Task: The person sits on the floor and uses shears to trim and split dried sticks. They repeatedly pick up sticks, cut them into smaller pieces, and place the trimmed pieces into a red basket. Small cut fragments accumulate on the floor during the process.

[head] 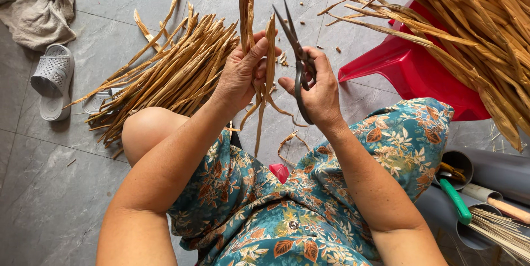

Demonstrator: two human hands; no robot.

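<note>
A seated person in a blue floral garment works over a grey tiled floor. Just beyond the knees, the left hand is closed around a few dried leaf strips, held upright with ends trailing down. The right hand grips dark scissors (blades parted, tips pointing away) just beside the strips. Farther out, a pile of cut strips lies on the floor. A red plastic stool at the right edge carries a large bundle. A grey sandal and cloth sit toward the far left corner.
</note>
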